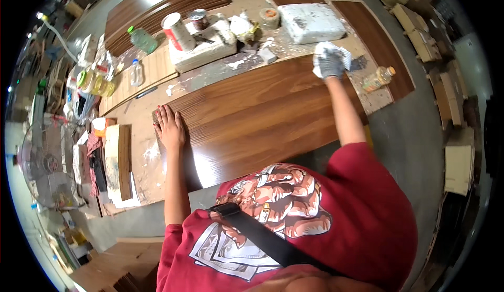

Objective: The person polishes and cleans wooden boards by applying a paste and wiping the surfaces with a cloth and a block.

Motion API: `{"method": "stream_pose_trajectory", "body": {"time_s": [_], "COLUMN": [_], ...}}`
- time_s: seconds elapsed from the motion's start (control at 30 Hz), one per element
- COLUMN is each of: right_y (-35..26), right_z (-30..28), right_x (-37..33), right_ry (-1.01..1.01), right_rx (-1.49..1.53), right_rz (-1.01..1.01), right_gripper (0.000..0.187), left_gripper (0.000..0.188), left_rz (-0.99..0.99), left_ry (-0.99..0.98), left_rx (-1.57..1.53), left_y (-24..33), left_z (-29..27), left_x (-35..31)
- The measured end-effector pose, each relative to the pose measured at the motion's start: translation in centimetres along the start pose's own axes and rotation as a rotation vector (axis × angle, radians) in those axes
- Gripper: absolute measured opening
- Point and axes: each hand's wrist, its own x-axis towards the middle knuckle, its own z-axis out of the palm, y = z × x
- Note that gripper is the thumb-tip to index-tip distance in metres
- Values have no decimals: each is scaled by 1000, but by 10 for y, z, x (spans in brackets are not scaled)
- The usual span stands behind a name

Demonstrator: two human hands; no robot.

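Note:
A glossy brown wood-grain panel (257, 113) lies flat across the bench in front of me. My left hand (170, 128) is bare and rests with its fingers stretched out on the panel's left end. At the far right corner, my right hand (332, 64) wears a grey glove and presses a white cloth (344, 56) onto the panel's edge. The cloth bunches around the gloved fingers. Just right of that hand, a small bottle with an orange cap (379, 79) lies tilted on the bench.
Behind the panel stand a white block (205, 48) with cans on it, a paint-spotted white block (311, 23), and a green bottle (142, 40). More brown panels (163, 3) are stacked at the far left. A wood block (118, 161) and a fan (50, 161) are on the left.

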Motion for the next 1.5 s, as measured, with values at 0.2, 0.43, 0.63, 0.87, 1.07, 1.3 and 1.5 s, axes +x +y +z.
{"method": "stream_pose_trajectory", "body": {"time_s": [0.2,0.43,0.63,0.87,1.07,1.3,1.5], "right_y": [18,79,21,-101,-270,-393,-348], "right_z": [3,22,-43,-8,-100,-87,-124], "right_x": [-24,-44,-75,-127,-210,-263,-338], "right_ry": [87,289,157,372,51,40,60], "right_rx": [77,109,-16,124,345,342,888], "right_rz": [160,67,147,-529,-897,-1212,-1495], "right_gripper": [59,58,55,54,51,48,40], "left_gripper": [67,58,46,40,37,41,51], "left_rz": [-187,-197,-247,-232,-269,-286,-296], "left_ry": [97,146,296,603,594,574,615], "left_rx": [-28,-228,-258,-549,-554,-541,-1029], "left_y": [-23,-38,-29,-19,-10,-7,-19], "left_z": [-7,-33,-34,-26,-31,-7,6], "left_x": [-46,-177,-239,-229,-216,-216,-184]}}
